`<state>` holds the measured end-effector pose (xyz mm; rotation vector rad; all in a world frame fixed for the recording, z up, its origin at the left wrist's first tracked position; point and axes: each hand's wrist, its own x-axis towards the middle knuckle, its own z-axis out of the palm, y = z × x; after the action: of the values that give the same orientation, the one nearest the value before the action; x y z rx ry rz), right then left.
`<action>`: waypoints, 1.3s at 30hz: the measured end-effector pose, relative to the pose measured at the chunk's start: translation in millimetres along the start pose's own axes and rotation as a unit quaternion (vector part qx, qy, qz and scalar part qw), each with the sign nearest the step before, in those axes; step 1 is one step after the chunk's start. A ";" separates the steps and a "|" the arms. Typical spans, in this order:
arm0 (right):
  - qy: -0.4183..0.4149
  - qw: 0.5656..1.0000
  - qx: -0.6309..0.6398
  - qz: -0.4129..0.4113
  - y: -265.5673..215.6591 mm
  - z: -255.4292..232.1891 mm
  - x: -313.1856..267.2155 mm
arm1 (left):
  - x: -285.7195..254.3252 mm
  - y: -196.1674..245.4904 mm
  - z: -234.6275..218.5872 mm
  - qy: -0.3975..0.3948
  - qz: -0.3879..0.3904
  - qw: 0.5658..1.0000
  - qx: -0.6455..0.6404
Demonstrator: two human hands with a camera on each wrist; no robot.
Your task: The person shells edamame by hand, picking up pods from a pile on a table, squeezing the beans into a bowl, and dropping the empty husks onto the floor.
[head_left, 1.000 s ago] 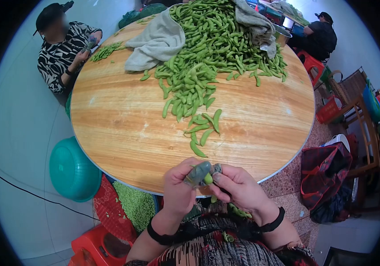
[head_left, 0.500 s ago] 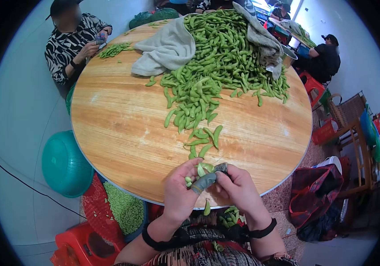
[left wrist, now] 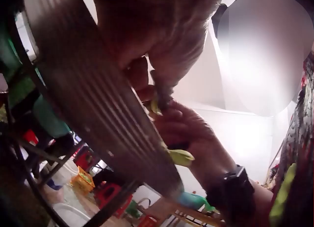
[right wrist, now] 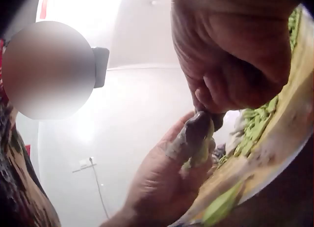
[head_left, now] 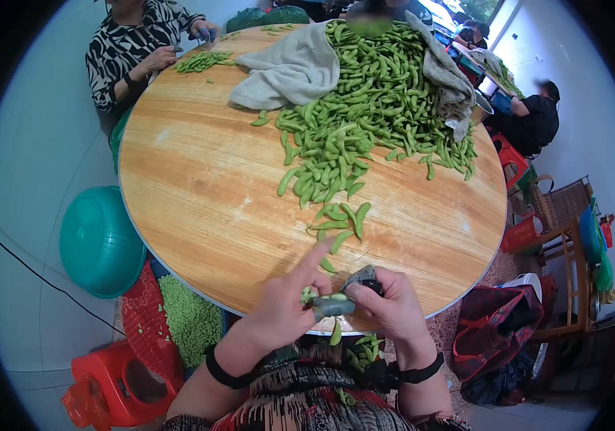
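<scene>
My left hand [head_left: 282, 305] and right hand [head_left: 393, 302] meet over the near table edge. A green soybean pod [head_left: 333, 296] lies between them; the left thumb, in a grey cover, presses on it. That pod [right wrist: 203, 151] also shows under the thumb in the right wrist view. Loose beans [head_left: 307, 294] sit in the left fingers, while the left index finger stretches toward pods [head_left: 339, 241] on the table. My right thumb and covered index finger pinch at the pod's other end. Another pod [head_left: 336, 332] sticks out at the table rim, also seen in the left wrist view.
A large heap of soybean pods [head_left: 383, 86], flanked by grey cloths [head_left: 289, 72], covers the far side of the round table [head_left: 199, 179]. Shelled beans [head_left: 189, 320] fill a container at lower left, beside a red stool [head_left: 117, 381] and green basin [head_left: 103, 241]. Other people sit around.
The left index finger has straightened toward the pods on the table. Both hands worked close together throughout, and the split pod between them has dropped lower. The head view has shifted.
</scene>
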<state>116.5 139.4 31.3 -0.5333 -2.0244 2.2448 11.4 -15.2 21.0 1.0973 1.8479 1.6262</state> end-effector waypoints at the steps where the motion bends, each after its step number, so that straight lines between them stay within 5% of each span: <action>1: -0.029 0.998 0.030 0.036 3.2 -0.4 -1.1 | -1.4 -5.7 -4.8 -0.044 0.025 0.998 0.044; 2: -0.030 0.998 0.029 0.038 5.6 2.3 -2.9 | -1.7 -11.6 -6.1 -0.043 0.023 0.998 0.042; 4: -0.060 0.955 0.278 0.084 9.6 11.8 -5.1 | -0.5 -19.7 -7.9 -0.044 0.261 0.961 0.080; 9: 0.039 0.994 0.091 -0.043 12.8 31.5 -12.3 | -0.2 -7.4 -14.5 -0.014 0.206 0.976 0.068; 14: -0.026 0.938 0.337 0.079 5.7 34.2 -17.5 | -2.8 -8.8 -23.0 -0.126 0.273 0.952 0.065; 17: -0.106 0.892 0.427 0.104 3.9 29.7 -18.0 | 0.8 -1.8 -13.2 -0.063 0.299 0.952 0.021; 22: -0.022 0.917 0.386 0.099 2.0 31.6 -12.1 | -1.5 2.4 -0.5 -0.004 0.228 0.973 0.037; 24: 0.032 0.941 0.330 0.069 -2.9 36.7 -9.2 | -6.1 0.7 6.0 0.041 0.039 0.987 -0.153; 25: 0.031 0.939 0.334 0.075 -4.1 37.7 -7.4 | -6.7 -1.3 6.7 0.042 0.032 0.987 -0.152; 28: 0.033 0.965 0.259 0.024 -4.6 35.5 -4.9 | -5.3 -0.8 1.7 0.038 -0.008 0.979 -0.199; 29: -0.083 0.963 0.252 0.049 -8.2 18.9 -6.5 | -3.3 -4.1 -6.5 0.042 -0.020 0.979 -0.197; 31: -0.280 0.958 0.000 -0.053 -21.8 5.0 -4.2 | -0.4 -15.3 -27.6 0.180 -0.106 0.891 -0.403; 33: -0.042 0.956 -0.280 -0.077 -30.4 20.9 7.3 | -4.8 -22.0 -37.6 0.156 -0.111 0.888 -0.419; 35: 0.098 0.807 -0.565 -0.142 -9.7 27.4 23.4 | -9.2 -28.7 -34.9 0.127 -0.113 0.882 -0.440; 36: 0.097 0.807 -0.565 -0.142 -4.8 31.6 27.3 | -11.8 -32.1 -29.3 0.106 -0.096 0.902 -0.407; 38: 0.124 0.742 -0.651 -0.102 2.9 38.0 32.2 | -10.9 -31.0 -22.0 0.086 -0.079 0.921 -0.371; 39: 0.123 0.742 -0.651 -0.102 7.7 33.8 32.1 | -8.7 -26.8 -18.0 0.077 -0.036 0.977 -0.194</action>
<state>77.5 115.3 19.6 -0.5282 -2.9442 0.2668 -4.5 -32.9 -2.5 0.7450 1.5423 1.9671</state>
